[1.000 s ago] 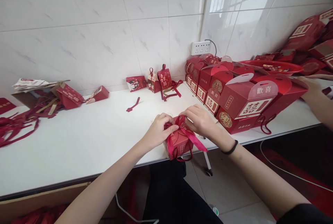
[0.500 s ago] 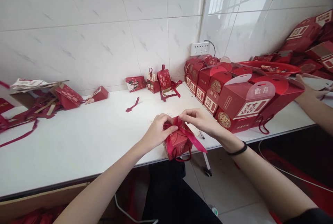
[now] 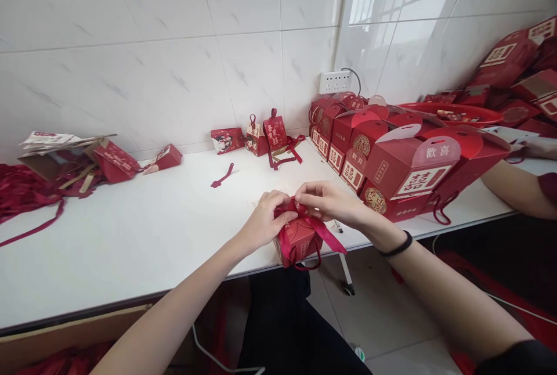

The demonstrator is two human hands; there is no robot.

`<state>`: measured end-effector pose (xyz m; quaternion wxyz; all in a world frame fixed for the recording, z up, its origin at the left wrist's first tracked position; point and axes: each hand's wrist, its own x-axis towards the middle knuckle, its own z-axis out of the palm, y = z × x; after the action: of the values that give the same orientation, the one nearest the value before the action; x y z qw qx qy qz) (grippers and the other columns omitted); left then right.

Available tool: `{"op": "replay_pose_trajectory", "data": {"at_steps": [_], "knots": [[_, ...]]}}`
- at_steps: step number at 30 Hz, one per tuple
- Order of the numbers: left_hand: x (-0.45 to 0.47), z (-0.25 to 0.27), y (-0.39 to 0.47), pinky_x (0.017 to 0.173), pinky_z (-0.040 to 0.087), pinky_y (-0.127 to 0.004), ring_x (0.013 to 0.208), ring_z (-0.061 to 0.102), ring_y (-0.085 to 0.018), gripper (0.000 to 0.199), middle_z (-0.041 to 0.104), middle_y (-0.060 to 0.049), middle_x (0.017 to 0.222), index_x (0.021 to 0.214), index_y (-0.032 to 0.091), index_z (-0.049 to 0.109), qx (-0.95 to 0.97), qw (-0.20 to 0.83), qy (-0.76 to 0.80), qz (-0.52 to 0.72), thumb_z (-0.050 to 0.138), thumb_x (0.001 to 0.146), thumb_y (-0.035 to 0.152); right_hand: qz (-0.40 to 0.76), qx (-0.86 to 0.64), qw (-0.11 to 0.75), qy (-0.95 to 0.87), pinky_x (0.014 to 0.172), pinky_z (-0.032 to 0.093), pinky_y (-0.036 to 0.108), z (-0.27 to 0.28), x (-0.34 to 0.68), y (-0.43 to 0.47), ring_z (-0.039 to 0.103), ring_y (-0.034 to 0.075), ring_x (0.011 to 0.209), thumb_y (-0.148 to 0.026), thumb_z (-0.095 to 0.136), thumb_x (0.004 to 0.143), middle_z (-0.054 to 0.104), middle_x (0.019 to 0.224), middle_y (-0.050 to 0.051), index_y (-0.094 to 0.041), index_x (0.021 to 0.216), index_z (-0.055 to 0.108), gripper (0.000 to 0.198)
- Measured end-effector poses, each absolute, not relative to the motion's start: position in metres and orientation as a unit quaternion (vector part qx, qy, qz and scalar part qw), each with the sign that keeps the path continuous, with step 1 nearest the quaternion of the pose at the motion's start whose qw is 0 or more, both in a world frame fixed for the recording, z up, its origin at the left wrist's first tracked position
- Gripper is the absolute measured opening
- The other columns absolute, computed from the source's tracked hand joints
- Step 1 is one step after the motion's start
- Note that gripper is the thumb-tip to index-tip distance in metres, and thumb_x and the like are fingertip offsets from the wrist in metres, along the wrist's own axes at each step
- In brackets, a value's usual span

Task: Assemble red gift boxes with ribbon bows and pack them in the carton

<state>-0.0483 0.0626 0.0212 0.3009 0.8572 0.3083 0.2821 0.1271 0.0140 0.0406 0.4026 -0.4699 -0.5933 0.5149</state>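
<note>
Head view: left hand point(image 3: 265, 221) and right hand point(image 3: 328, 202) pinch one ribbon point(image 3: 326, 234) atop one box point(image 3: 301, 240).

A small red box point(image 3: 301, 242) sits near the front edge of the white table point(image 3: 165, 235), a red ribbon point(image 3: 327, 235) across its top. At the box's left, the left hand point(image 3: 267, 218) grips the ribbon; above the box's top, the right hand point(image 3: 328, 204) pinches it. Right of the box stand stacked gift boxes point(image 3: 418, 173), and a co-worker's hand point(image 3: 538, 147) is farther right. Behind the box and slightly left are favour boxes point(image 3: 256, 143); well left of it lies a ribbon heap point(image 3: 26, 194).
</note>
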Motion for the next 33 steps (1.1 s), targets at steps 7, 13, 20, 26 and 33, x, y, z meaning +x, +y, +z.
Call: {"op": "replay_pose_trajectory", "data": {"at_steps": [7, 13, 20, 26, 33], "knots": [[-0.0477, 0.0204, 0.0637, 0.081, 0.044, -0.035, 0.089, 0.05, -0.02, 0.009, 0.057, -0.002, 0.084, 0.073, 0.019, 0.053, 0.847, 0.323, 0.316, 0.279, 0.059, 0.078, 0.025, 0.543, -0.462, 0.455, -0.534, 0.037, 0.015, 0.014, 0.032, 0.1313, 0.016, 0.034, 0.006, 0.042, -0.039, 0.066, 0.074, 0.042, 0.051, -0.007, -0.018, 0.102, 0.051, 0.038], [-0.0479, 0.02, 0.0639, 0.084, 0.044, -0.036, 0.093, 0.051, -0.02, 0.008, 0.059, -0.003, 0.088, 0.077, 0.02, 0.055, 0.836, 0.346, 0.315, 0.286, 0.06, 0.077, 0.026, 0.548, -0.443, 0.449, -0.55, 0.035, 0.015, 0.013, 0.0334, 0.1284, 0.0169, 0.033, 0.005, 0.04, -0.045, 0.071, 0.071, 0.046, 0.053, -0.005, -0.017, 0.093, 0.052, 0.041], [-0.0501, 0.021, 0.0639, 0.085, 0.042, -0.037, 0.094, 0.05, -0.021, 0.011, 0.06, -0.004, 0.089, 0.075, 0.019, 0.054, 0.832, 0.361, 0.311, 0.284, 0.062, 0.076, 0.027, 0.581, -0.416, 0.442, -0.541, 0.032, 0.011, 0.014, 0.0352, 0.1323, 0.0132, 0.025, 0.004, 0.032, -0.043, 0.067, 0.075, 0.05, 0.046, -0.004, -0.016, 0.097, 0.052, 0.038], [-0.0493, 0.0207, 0.0633, 0.085, 0.042, -0.036, 0.095, 0.05, -0.021, 0.011, 0.06, -0.004, 0.09, 0.075, 0.019, 0.055, 0.83, 0.365, 0.309, 0.285, 0.062, 0.075, 0.026, 0.534, -0.441, 0.45, -0.564, 0.032, 0.015, 0.014, 0.0335, 0.1361, 0.0139, 0.028, 0.004, 0.032, -0.044, 0.066, 0.078, 0.05, 0.044, -0.003, -0.015, 0.093, 0.054, 0.034], [-0.0495, 0.0191, 0.0636, 0.086, 0.043, -0.038, 0.093, 0.051, -0.02, 0.009, 0.059, -0.003, 0.088, 0.076, 0.019, 0.053, 0.825, 0.369, 0.312, 0.294, 0.062, 0.075, 0.022, 0.564, -0.406, 0.437, -0.571, 0.032, 0.016, 0.014, 0.0339, 0.1336, 0.0128, 0.031, 0.004, 0.035, -0.045, 0.071, 0.076, 0.05, 0.05, -0.005, -0.016, 0.092, 0.055, 0.037]]}}
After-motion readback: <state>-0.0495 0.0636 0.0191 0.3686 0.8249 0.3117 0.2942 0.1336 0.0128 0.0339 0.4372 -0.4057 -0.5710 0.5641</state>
